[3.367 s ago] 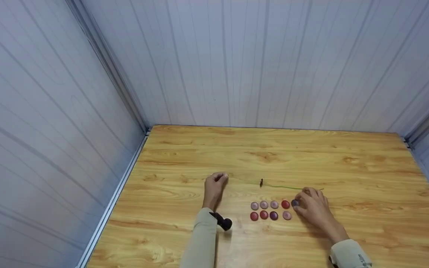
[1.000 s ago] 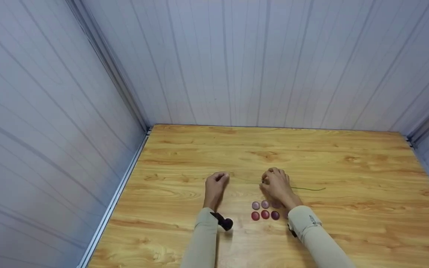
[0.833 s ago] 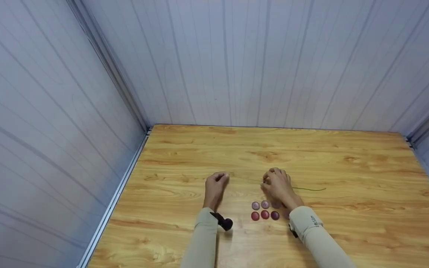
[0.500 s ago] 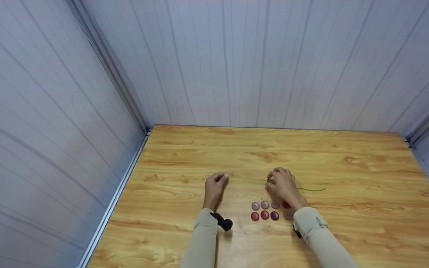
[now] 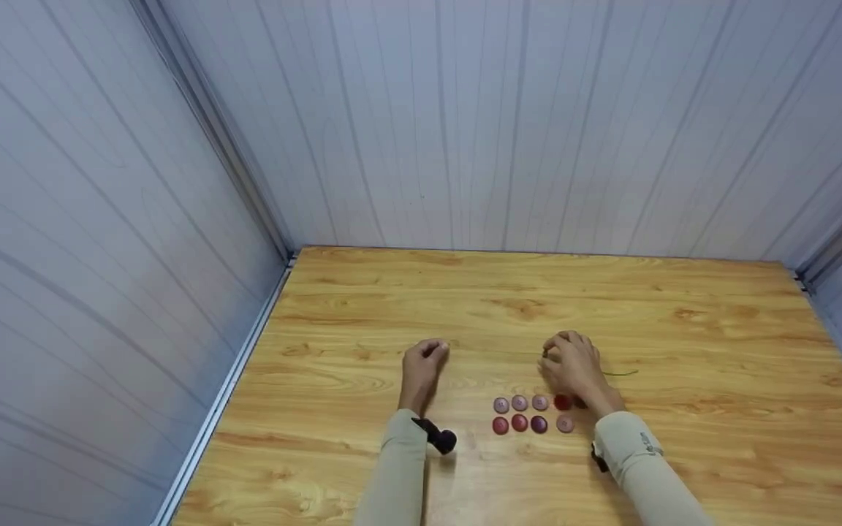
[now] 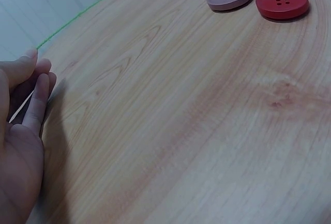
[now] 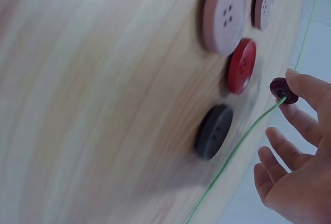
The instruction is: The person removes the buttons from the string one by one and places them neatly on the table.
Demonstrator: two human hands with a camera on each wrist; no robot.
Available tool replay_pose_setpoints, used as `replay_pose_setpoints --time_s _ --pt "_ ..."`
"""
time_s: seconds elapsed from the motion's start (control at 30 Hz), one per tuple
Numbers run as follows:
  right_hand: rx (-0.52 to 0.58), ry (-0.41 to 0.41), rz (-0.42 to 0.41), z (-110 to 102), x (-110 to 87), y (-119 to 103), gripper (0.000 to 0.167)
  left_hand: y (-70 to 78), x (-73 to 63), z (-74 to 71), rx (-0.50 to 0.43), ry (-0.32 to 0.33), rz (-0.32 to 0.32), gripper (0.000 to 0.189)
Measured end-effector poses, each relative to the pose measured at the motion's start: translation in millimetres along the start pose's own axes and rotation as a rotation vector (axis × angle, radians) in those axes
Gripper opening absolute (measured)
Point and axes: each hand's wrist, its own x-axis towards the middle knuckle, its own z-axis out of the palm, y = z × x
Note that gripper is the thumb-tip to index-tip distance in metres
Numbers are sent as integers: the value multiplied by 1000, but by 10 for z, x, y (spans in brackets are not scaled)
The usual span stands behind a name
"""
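Observation:
My left hand [image 5: 421, 369] pinches the end of a thin green string [image 6: 80, 14] between thumb and fingertips, just over the table. The string runs taut to the right, towards my right hand [image 5: 574, 365]. There, thumb and forefinger pinch a dark maroon button [image 7: 279, 87], threaded on the string and standing on its edge; my other fingers are loosely bent. Beyond that button the string's tail [image 5: 621, 373] trails right. Below my right hand lies a dark grey button [image 7: 214, 132], mostly covered in the head view, beside a red button [image 7: 242, 66].
Two rows of four-hole buttons lie nearer the body: pink ones [image 5: 520, 403], red ones [image 5: 500, 425] and a dark purple one [image 5: 539, 424]. The wooden table [image 5: 348, 307] meets white panel walls [image 5: 392, 146] at the back and sides.
My right hand has left the dark grey button at the row's end, taken hold of the threaded maroon button and slid it rightward along the string. My left hand has stayed put.

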Motion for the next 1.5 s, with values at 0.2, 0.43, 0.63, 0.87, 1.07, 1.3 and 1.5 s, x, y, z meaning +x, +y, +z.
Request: replay_pose_setpoints --time_s 0.2,0.43,0.63,0.87,1.07,1.3,1.5 --pt "11 9 17 -56 -34 102 24 16 -8 -5 6 1 -3 19" --pt "1 -3 42 -111 -70 200 25 64 -32 -14 -9 -8 -16 20" --pt "3 -2 66 -179 -103 275 24 54 -29 -10 5 -5 6 21" --pt "22 -21 102 -279 -141 349 26 328 -142 -52 -5 -19 31 21" --pt "19 -3 111 -326 -176 434 26 205 -88 -22 10 -3 40 21" --pt "4 21 110 -378 -207 518 27 41 -8 7 16 17 15 20" --pt "-4 22 125 -456 -259 590 27 38 -14 -2 -14 2 23 21"
